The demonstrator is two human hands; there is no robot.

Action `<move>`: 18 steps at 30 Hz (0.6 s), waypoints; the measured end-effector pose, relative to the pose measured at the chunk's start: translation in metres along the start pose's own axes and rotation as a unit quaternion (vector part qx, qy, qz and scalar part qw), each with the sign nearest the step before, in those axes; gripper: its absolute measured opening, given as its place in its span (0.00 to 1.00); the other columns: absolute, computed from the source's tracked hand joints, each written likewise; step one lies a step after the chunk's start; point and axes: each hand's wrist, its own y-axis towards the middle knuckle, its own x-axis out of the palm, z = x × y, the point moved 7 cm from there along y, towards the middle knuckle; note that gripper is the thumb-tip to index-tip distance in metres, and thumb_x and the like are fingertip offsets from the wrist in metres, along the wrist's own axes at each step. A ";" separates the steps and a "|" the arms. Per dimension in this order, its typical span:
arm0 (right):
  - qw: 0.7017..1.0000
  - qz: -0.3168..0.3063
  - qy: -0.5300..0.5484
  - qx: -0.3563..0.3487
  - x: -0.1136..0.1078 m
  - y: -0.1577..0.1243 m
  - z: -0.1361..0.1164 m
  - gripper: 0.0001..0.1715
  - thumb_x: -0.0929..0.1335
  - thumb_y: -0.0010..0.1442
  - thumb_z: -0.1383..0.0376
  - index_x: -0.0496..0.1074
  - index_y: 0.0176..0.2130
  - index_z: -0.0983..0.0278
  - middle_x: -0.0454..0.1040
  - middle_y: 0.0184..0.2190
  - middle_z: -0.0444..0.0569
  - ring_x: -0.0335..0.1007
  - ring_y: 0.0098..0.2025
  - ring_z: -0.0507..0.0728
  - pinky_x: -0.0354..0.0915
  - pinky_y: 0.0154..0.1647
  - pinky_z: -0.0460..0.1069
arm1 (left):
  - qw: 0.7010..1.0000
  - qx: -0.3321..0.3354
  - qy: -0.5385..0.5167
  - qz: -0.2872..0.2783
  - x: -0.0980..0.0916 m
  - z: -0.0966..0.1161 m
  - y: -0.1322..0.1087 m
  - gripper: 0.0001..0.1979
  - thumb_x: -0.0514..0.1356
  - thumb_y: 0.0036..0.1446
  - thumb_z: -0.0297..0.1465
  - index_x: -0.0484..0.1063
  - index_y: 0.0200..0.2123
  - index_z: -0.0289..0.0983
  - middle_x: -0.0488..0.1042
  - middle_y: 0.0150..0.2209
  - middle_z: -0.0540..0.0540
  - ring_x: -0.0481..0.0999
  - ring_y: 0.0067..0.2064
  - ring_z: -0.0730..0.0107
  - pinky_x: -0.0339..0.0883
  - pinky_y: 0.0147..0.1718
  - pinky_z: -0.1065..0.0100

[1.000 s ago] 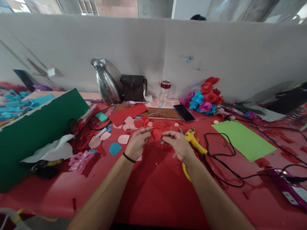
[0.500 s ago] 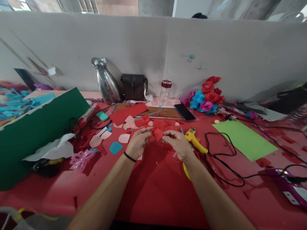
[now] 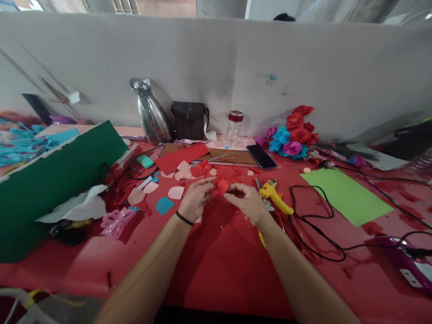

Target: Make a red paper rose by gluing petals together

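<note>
Both of my hands meet over the middle of the red table. My left hand, with a black band at the wrist, pinches a small piece of red paper. My right hand grips the same red piece from the other side, fingers curled. Loose red and pale pink paper petals lie just beyond the hands. A yellow glue gun rests right of my right hand.
A green board leans at the left. A silver vase, brown pouch, jar and phone stand by the grey partition. Paper flowers, a light green sheet, black cables and a purple device lie at right.
My hands stay together on the red paper piece, and the fingers shift slightly on it. The view has tilted a little.
</note>
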 end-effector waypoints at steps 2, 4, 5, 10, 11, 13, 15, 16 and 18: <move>1.000 0.011 -0.006 -0.007 -0.001 0.000 -0.002 0.07 0.70 0.45 0.62 0.73 0.27 0.63 0.73 0.25 0.42 0.66 0.28 0.51 0.61 0.33 0.48 | 1.000 -0.001 -0.001 0.004 0.000 0.000 0.000 0.11 0.58 0.39 0.19 0.74 0.30 0.31 0.67 0.17 0.54 0.49 0.12 0.88 0.37 0.12 0.76; 1.000 0.018 -0.003 -0.003 -0.002 0.000 -0.002 0.07 0.70 0.44 0.62 0.73 0.26 0.63 0.72 0.23 0.41 0.64 0.27 0.51 0.60 0.32 0.48 | 1.000 -0.003 -0.002 0.005 0.000 -0.001 -0.001 0.11 0.58 0.39 0.19 0.73 0.30 0.31 0.68 0.18 0.54 0.49 0.12 0.88 0.37 0.12 0.76; 1.000 0.021 0.002 0.001 -0.003 -0.001 -0.002 0.07 0.70 0.44 0.62 0.73 0.26 0.63 0.71 0.23 0.41 0.63 0.26 0.51 0.59 0.31 0.47 | 1.000 -0.003 -0.001 0.005 0.000 -0.002 -0.001 0.11 0.58 0.38 0.19 0.73 0.30 0.31 0.68 0.18 0.54 0.49 0.12 0.88 0.37 0.12 0.76; 0.999 0.041 0.029 0.013 -0.005 -0.002 -0.002 0.07 0.70 0.43 0.62 0.72 0.24 0.63 0.69 0.21 0.40 0.60 0.25 0.50 0.57 0.29 0.46 | 1.000 -0.004 0.006 0.003 0.000 -0.004 -0.001 0.09 0.59 0.39 0.21 0.71 0.28 0.32 0.65 0.16 0.56 0.48 0.12 0.88 0.37 0.13 0.76; 0.998 0.042 0.037 0.016 -0.004 -0.002 -0.002 0.07 0.70 0.43 0.62 0.72 0.24 0.63 0.69 0.21 0.40 0.60 0.25 0.50 0.57 0.29 0.46 | 1.000 -0.004 0.009 0.005 0.000 -0.005 -0.001 0.09 0.60 0.39 0.21 0.72 0.29 0.33 0.64 0.16 0.57 0.47 0.12 0.88 0.37 0.13 0.76; 0.997 0.048 0.053 0.022 -0.005 -0.001 -0.001 0.07 0.70 0.43 0.62 0.72 0.24 0.63 0.69 0.20 0.41 0.61 0.25 0.50 0.57 0.29 0.46 | 0.999 0.027 0.014 0.026 -0.002 -0.001 -0.001 0.11 0.61 0.38 0.21 0.72 0.31 0.33 0.67 0.18 0.56 0.50 0.13 0.87 0.40 0.13 0.76; 0.995 0.066 0.066 0.028 -0.008 -0.001 0.000 0.07 0.70 0.42 0.62 0.72 0.23 0.63 0.69 0.20 0.41 0.61 0.25 0.51 0.58 0.29 0.47 | 0.993 0.094 0.025 0.059 -0.005 0.007 -0.004 0.12 0.62 0.38 0.22 0.73 0.32 0.34 0.72 0.23 0.53 0.58 0.16 0.85 0.47 0.15 0.76; 0.994 0.075 0.070 0.031 -0.009 -0.001 0.000 0.07 0.70 0.42 0.62 0.72 0.23 0.63 0.69 0.20 0.41 0.62 0.25 0.51 0.58 0.30 0.47 | 0.989 0.124 0.036 0.067 -0.005 0.011 -0.007 0.11 0.63 0.39 0.23 0.74 0.31 0.34 0.74 0.26 0.51 0.62 0.19 0.83 0.51 0.17 0.76; 0.993 0.088 0.077 0.034 -0.011 0.000 0.001 0.06 0.70 0.42 0.62 0.73 0.23 0.63 0.70 0.19 0.41 0.62 0.25 0.51 0.59 0.30 0.47 | 0.986 0.142 0.067 0.050 0.000 0.014 -0.010 0.08 0.64 0.40 0.25 0.76 0.29 0.34 0.76 0.27 0.49 0.69 0.25 0.78 0.59 0.23 0.75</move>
